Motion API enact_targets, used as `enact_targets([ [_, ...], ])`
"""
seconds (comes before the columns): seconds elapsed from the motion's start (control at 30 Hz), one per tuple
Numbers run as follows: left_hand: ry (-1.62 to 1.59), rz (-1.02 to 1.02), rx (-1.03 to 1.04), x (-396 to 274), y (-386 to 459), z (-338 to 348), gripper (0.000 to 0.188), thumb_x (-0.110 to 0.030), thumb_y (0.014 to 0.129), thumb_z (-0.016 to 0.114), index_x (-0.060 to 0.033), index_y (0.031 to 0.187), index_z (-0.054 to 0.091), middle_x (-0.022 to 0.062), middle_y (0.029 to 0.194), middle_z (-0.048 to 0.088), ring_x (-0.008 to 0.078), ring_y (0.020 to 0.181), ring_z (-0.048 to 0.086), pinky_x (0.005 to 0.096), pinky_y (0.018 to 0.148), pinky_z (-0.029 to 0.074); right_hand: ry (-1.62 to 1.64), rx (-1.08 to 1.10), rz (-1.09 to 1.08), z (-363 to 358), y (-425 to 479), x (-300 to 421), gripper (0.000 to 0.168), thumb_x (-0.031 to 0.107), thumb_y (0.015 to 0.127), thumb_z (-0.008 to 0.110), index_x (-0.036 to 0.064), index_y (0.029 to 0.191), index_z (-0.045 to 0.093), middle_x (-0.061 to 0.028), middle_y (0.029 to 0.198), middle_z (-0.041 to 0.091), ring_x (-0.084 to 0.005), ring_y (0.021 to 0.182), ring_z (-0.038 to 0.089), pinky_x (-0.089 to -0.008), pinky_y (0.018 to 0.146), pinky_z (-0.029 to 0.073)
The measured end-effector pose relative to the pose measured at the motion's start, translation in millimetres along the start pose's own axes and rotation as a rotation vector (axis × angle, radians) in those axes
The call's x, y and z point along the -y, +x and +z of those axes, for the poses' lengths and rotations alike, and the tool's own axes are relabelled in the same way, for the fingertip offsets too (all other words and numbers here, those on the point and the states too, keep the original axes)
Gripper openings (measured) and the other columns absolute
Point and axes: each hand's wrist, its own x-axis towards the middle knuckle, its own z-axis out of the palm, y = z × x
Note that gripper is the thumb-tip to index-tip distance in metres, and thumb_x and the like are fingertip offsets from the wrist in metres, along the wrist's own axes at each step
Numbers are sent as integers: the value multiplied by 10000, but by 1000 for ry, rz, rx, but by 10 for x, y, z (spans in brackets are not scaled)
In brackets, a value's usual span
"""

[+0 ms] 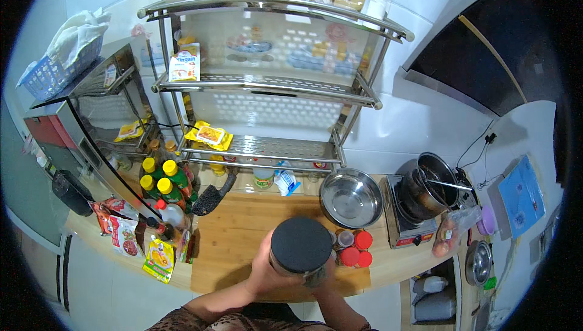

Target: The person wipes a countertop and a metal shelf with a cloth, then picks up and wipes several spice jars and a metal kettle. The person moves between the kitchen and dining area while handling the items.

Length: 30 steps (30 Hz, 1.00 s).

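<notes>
A large jar with a black lid [301, 244] is held up in front of me, above the wooden board [227, 235]. My left hand [265, 269] grips the jar's left side, its thumb along the wall. On the other side my right hand [327, 280] holds the jar low down, its fingers mostly hidden. The lid covers most of the jar's body, so its contents cannot be made out. Just right of the jar stand several small seasoning jars with red lids [363, 240].
A steel basin [351, 199] rests at the board's back right, beside a portable gas stove [412, 235] bearing a dark pot [428, 190]. Green bottles with yellow caps [169, 168] and food packets [159, 260] crowd the left. Behind rises a steel rack [268, 146].
</notes>
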Motion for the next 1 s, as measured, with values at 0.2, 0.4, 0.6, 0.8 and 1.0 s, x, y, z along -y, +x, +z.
enact_targets([
  [0.2, 112, 281, 96, -157, 60, -109, 939, -231, 464, 824, 9, 1211, 308, 151, 1153, 451, 258, 1059, 457, 369, 910, 346, 254, 71, 426, -153, 169, -257, 347, 266, 865, 404, 23, 1101, 478, -100, 1114, 511, -204, 971, 516, -327, 874, 398],
  [0.4, 162, 95, -21, 165, 46, -320, 945, -144, 457, 808, 6, 1210, 257, 131, 1141, 433, 245, 1054, 443, 358, 908, 347, 406, -139, 492, 311, 71, 6, 433, 350, 874, 383, 27, 1158, 430, -134, 1079, 521, -243, 971, 507, -331, 852, 394],
  [0.6, -76, -34, -162, -144, 238, -337, 821, -65, 565, 728, -24, 1223, 238, 94, 1152, 417, 204, 1069, 417, 333, 912, 335, -668, -110, -324, 841, -69, 453, 513, 350, 893, 302, -42, 1222, 274, -193, 1178, 400, -278, 1081, 407, -359, 921, 302],
  [0.8, -386, -143, -44, -87, 152, -371, 787, -78, 597, 711, -25, 1224, 238, 88, 1163, 411, 193, 1080, 403, 335, 926, 315, -372, 19, -388, 921, 165, 830, 507, 288, 881, 373, -49, 1244, 267, -185, 1186, 409, -238, 1088, 405, -329, 934, 286],
  [1.0, -275, -68, 91, -227, 198, -435, 893, -144, 540, 769, -16, 1238, 229, 102, 1181, 409, 209, 1093, 407, 351, 938, 310, -325, 430, -149, 778, 619, 1221, 359, 217, 857, 461, 14, 1153, 462, -99, 1068, 542, -181, 999, 496, -298, 880, 362],
])
